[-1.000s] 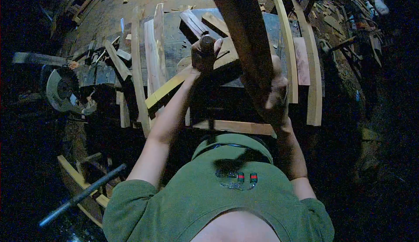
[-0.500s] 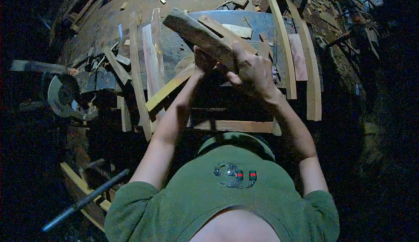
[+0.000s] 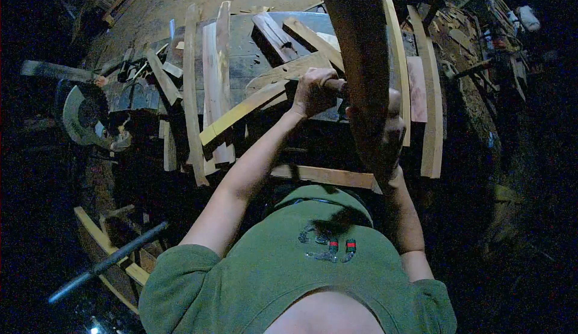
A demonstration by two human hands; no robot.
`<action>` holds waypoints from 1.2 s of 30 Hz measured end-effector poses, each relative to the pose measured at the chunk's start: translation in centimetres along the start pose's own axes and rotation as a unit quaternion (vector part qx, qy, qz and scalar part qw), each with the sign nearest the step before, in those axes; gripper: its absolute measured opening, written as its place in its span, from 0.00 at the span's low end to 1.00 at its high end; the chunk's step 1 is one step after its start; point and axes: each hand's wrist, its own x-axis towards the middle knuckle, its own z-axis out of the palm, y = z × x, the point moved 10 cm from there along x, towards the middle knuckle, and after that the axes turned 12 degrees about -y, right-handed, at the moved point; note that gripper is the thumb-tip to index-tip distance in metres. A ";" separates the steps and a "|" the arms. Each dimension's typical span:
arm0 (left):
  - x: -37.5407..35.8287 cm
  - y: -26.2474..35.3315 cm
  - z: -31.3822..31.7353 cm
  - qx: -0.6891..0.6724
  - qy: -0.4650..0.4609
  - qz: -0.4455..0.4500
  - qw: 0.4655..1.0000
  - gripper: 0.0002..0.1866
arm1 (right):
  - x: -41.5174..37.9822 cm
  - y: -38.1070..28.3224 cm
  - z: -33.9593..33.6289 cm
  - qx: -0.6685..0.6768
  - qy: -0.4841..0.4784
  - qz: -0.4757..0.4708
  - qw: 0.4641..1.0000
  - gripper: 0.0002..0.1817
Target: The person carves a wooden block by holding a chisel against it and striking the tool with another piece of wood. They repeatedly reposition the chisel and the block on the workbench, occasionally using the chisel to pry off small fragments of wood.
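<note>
A large dark wooden piece stands raised over the bench, its end toward the camera's top edge. My left hand is closed round a short handle-like part that meets the side of this piece. At the lower right of the piece, my right hand grips its edge, with part of the fingers in shadow. Behind my left hand lie a curved board and a yellow strip of wood. A pale block rests farther back on the bench.
Long wood strips lie at the left and right of the bench. A round machine part is at the far left. A metal bar crosses the lower left. Scrap wood lies at the upper right.
The wooden piece has swung from a leftward slant to nearly upright and moved right, closer to the camera. Both hands have moved right. The block behind it has come into view.
</note>
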 end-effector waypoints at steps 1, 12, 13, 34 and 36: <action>-0.3 -0.3 0.1 -0.020 0.008 -0.002 1.000 0.09 | 0.6 0.4 0.7 0.027 -0.081 0.059 0.995 0.24; -1.9 0.9 -3.7 0.078 0.170 0.017 0.982 0.12 | 0.5 7.5 7.4 0.199 -0.148 0.228 0.942 0.27; -2.0 -1.0 -4.7 0.040 0.155 -0.037 0.986 0.13 | 0.6 8.0 9.2 0.178 -0.187 0.234 0.937 0.27; -2.2 -4.5 -10.8 -0.050 0.150 -0.187 0.970 0.13 | -2.3 9.7 19.0 0.037 -0.326 0.259 0.909 0.31; -2.1 -4.5 -10.3 -0.070 0.138 -0.199 0.968 0.13 | -2.4 9.7 19.0 0.037 -0.317 0.259 0.911 0.31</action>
